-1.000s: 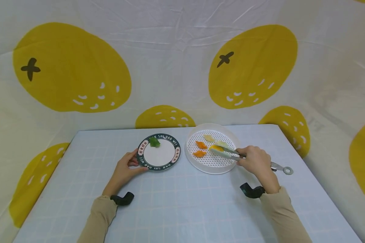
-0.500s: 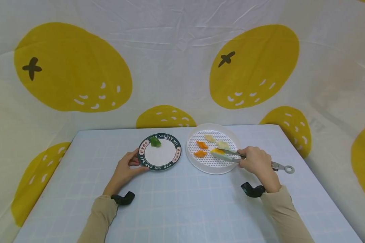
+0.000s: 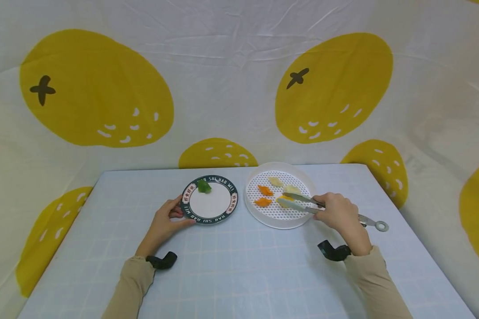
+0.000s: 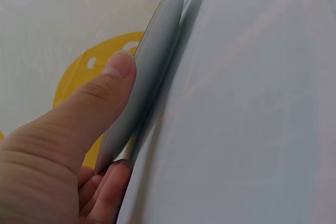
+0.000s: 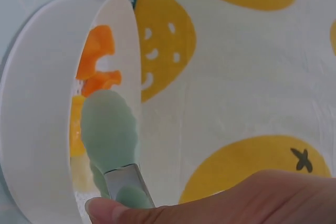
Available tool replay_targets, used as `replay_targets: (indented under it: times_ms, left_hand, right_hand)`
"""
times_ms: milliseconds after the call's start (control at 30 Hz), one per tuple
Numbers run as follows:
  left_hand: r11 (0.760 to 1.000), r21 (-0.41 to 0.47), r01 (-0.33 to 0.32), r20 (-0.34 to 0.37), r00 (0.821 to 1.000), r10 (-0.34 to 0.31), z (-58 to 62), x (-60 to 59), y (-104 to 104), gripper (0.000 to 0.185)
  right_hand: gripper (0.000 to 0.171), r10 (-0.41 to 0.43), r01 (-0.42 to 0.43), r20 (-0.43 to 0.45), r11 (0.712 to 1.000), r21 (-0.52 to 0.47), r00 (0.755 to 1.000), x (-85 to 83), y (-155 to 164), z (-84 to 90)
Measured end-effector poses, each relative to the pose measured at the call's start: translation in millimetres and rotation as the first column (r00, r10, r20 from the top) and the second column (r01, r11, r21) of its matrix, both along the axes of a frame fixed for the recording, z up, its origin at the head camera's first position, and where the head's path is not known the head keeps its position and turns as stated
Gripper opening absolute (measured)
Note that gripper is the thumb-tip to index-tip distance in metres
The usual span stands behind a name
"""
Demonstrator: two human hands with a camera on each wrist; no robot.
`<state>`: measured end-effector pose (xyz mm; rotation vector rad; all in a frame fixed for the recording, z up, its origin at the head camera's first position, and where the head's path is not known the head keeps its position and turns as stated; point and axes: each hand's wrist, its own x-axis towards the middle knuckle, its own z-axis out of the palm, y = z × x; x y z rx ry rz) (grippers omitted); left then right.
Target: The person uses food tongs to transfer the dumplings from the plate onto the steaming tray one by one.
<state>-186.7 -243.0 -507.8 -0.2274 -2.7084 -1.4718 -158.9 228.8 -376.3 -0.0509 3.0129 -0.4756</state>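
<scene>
My left hand [image 3: 165, 219] grips the near left rim of a white plate [image 3: 211, 204] with a dark lettered border; in the left wrist view the thumb lies on the rim, fingers below it. A green leafy-looking piece [image 3: 203, 186] sits on the plate. My right hand [image 3: 337, 212] holds metal tongs [image 3: 294, 204] with pale green tips. Those tips are parted around a yellow dumpling-shaped piece [image 3: 286, 197] in a round white perforated tray [image 3: 279, 223]. The piece is partly hidden by the lower tip. In the right wrist view, one green tip [image 5: 109, 127] hides the other.
Two orange pieces [image 3: 265, 190] lie at the tray's left, and two pale pieces [image 3: 275, 181] toward its back. The tray's high wall [image 5: 42, 108] surrounds them. A patterned cloth [image 3: 239, 88] hangs behind the table [image 3: 239, 270].
The tong tips have spread slightly, and the yellow piece now shows lower between them. My right hand has shifted a little to the right. The left hand and plate stay nearly still.
</scene>
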Motion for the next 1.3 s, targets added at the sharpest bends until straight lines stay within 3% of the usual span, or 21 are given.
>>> replay_targets:
  times_ms: [333,767,1100,1300]
  left_hand:
    - [1.000,-0.010,-0.005,0.007,1.000,0.005,0.8,0.6,-1.5,0.103]
    - [1.000,0.010,-0.001,-0.007,1.000,0.001,-1.1,0.5,-2.6,0.102]
    - [1.000,0.005,-0.001,-0.016,1.000,0.001,-0.6,-0.3,-0.8,0.100]
    - [1.000,0.019,0.009,-0.024,1.000,-0.009,-2.5,-1.5,-0.2,0.100]
  right_hand:
    - [0.053,0.002,-0.006,-0.086,0.999,-0.047,0.996,-9.4,-20.6,0.8]
    - [0.053,0.075,-0.090,-0.202,0.993,-0.070,0.976,-23.4,-84.2,-0.5]
    - [0.049,0.131,-0.150,-0.215,0.986,-0.077,0.968,-38.5,-144.8,-6.1]
    - [0.050,0.132,-0.145,-0.210,0.988,-0.049,0.969,-48.1,-175.5,-16.5]
